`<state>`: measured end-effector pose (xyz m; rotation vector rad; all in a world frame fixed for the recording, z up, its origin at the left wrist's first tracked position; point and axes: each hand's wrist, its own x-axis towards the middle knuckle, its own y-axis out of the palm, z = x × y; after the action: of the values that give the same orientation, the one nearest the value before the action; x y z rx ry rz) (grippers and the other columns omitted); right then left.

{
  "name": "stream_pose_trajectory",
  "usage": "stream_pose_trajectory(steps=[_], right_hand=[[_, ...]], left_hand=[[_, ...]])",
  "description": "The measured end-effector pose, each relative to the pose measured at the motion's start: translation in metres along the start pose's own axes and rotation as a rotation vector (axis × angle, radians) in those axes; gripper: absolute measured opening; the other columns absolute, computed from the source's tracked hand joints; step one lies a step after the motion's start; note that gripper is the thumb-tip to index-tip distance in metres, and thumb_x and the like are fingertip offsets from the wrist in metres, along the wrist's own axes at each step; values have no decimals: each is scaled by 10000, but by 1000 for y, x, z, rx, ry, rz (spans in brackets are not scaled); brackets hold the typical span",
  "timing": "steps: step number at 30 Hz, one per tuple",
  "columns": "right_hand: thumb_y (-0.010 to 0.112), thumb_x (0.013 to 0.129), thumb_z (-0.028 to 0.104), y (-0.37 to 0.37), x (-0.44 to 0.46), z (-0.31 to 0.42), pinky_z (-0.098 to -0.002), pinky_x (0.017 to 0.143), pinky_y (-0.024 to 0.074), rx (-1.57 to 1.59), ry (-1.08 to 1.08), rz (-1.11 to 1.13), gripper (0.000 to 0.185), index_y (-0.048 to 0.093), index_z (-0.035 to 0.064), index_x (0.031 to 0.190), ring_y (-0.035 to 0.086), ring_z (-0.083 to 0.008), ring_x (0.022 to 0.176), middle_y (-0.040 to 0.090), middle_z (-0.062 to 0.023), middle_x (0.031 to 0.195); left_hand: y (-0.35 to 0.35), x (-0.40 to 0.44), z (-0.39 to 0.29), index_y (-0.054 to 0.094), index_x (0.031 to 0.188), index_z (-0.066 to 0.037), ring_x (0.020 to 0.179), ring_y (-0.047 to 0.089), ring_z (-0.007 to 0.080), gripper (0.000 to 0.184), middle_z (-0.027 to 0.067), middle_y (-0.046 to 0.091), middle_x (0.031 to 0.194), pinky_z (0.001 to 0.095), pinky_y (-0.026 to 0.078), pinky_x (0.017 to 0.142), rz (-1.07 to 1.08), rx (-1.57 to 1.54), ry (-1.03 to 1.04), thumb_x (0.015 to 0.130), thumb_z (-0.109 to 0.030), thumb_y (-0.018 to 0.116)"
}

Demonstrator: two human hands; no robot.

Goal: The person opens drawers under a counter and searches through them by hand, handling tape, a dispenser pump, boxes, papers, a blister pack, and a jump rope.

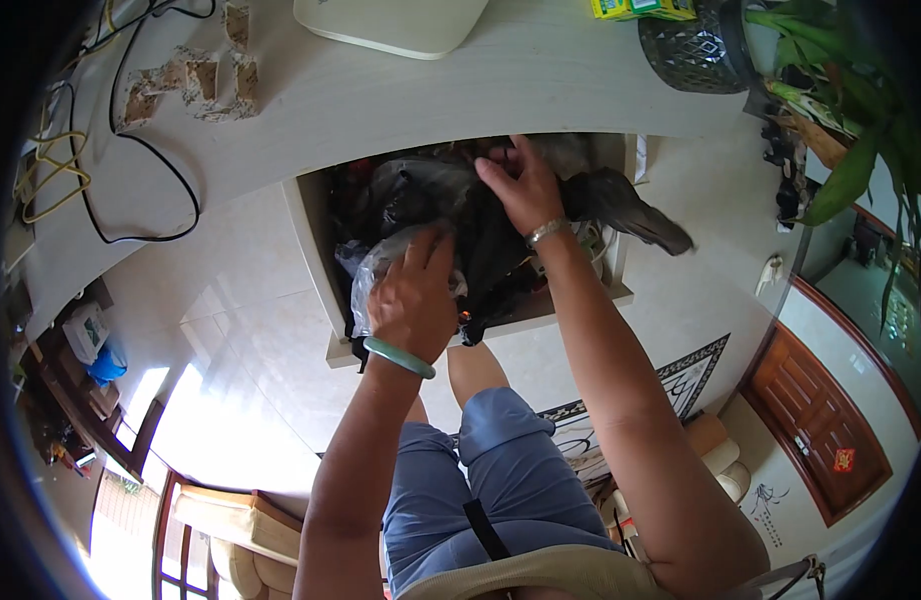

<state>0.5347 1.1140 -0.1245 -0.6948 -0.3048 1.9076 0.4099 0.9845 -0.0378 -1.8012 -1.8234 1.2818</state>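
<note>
An open drawer (316, 255) juts out below the table top, filled with dark plastic bags and small items too shadowed to name. My left hand (413, 295) lies on a clear plastic bag (366, 295) at the drawer's left side, its fingers stretched out. My right hand (521, 190) reaches in toward the back, thumb and forefinger apart, beside a black plastic bag (421, 190); its other fingers are partly hidden. Over the drawer's right edge hangs a dark plastic bag (636, 210).
On the table (381, 100) are a white flat box (396, 20), small speckled blocks (201, 80) and a black cable (181, 185). A dark glass bowl (693, 50) and a leafy plant (851, 170) stand at the right. My legs are just under the drawer.
</note>
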Motion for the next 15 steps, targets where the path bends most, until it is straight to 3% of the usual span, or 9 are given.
stream_pose_trajectory(steps=[1,2,3,5,6,8,9,15], right_hand=[[697,767,279,4,5,2,-339,775,481,162,269,42,572,496,-24,1209,616,-274,882,636,-178,991],[677,785,235,9,6,8,-345,692,488,63,99,-52,390,596,-5,1081,621,-277,786,656,-125,839],[677,785,235,8,1,14,-345,692,488,65,100,-47,390,596,-5,1081,621,-277,786,656,-125,839],[660,783,160,-3,-21,33,-339,674,470,13,20,197,196,662,29,929,593,-287,722,645,-109,811],[660,783,160,-6,-32,38,-339,674,470,12,19,201,196,662,29,929,593,-287,722,645,-109,811],[655,761,104,-16,-53,43,-331,675,453,-219,-491,170,92,673,55,837,565,-282,706,632,-99,774],[655,761,104,-22,-62,45,-331,675,453,-218,-492,175,92,673,55,837,565,-282,706,632,-99,774],[660,731,46,-54,-81,49,-366,697,447,30,-492,344,36,646,34,761,549,-265,758,599,-73,696]], left_hand=[[0,-1,0,552,1165,-75,982,586,309,509,77,541,1194,389,491,815,-3,4,-7,665,24,552],[1,-2,0,521,1199,-72,914,602,304,537,88,545,1171,385,504,766,-27,31,16,669,4,561],[1,-3,-1,490,1233,-70,845,619,298,568,100,549,1147,380,517,717,-50,58,40,673,-17,570],[6,-7,1,429,1290,-60,846,619,304,635,126,543,1147,378,515,718,-72,66,17,672,-13,567],[8,-9,1,367,1348,-50,847,619,310,706,152,538,1146,375,513,719,-94,72,-1,671,-9,564],[8,-10,0,319,1374,-41,838,621,312,746,167,534,1133,374,513,713,-85,41,-12,670,-7,561],[7,-11,0,271,1401,-32,830,622,315,788,182,531,1121,373,512,707,-75,12,-18,669,-5,559],[8,-19,0,315,1380,-28,759,630,304,748,155,525,1088,378,519,654,-90,5,-42,673,-21,558]])
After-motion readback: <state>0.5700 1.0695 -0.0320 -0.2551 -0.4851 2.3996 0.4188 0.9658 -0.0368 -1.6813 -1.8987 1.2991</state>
